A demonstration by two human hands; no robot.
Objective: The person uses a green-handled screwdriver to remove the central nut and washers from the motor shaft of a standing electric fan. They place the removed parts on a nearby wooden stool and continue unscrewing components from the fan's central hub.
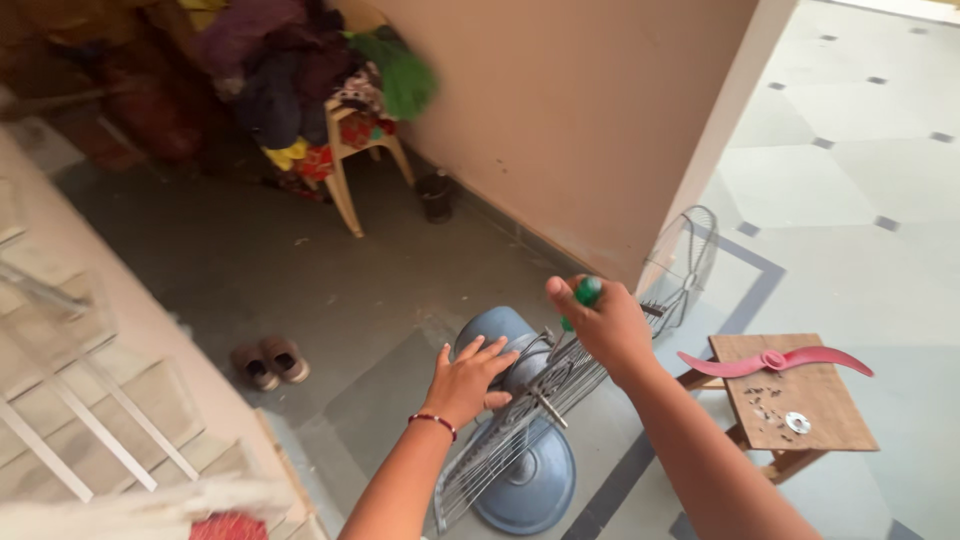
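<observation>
Head view: grey-blue fan [520, 420], grille [500, 450] bared.

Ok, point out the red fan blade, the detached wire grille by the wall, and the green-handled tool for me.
Red fan blade [772, 361], head view, on its central hub.
Detached wire grille [683, 262], head view, on its wire mesh near the middle.
Green-handled tool [587, 291], head view, on the green handle showing above the right hand [608, 325].

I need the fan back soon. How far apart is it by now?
Done: front grille leans on the wall, red blade and small hardware lie on the stool. In hand: left hand steadies the motor, right hand holds a green-handled tool. Left: rear grille remains mounted.
</observation>
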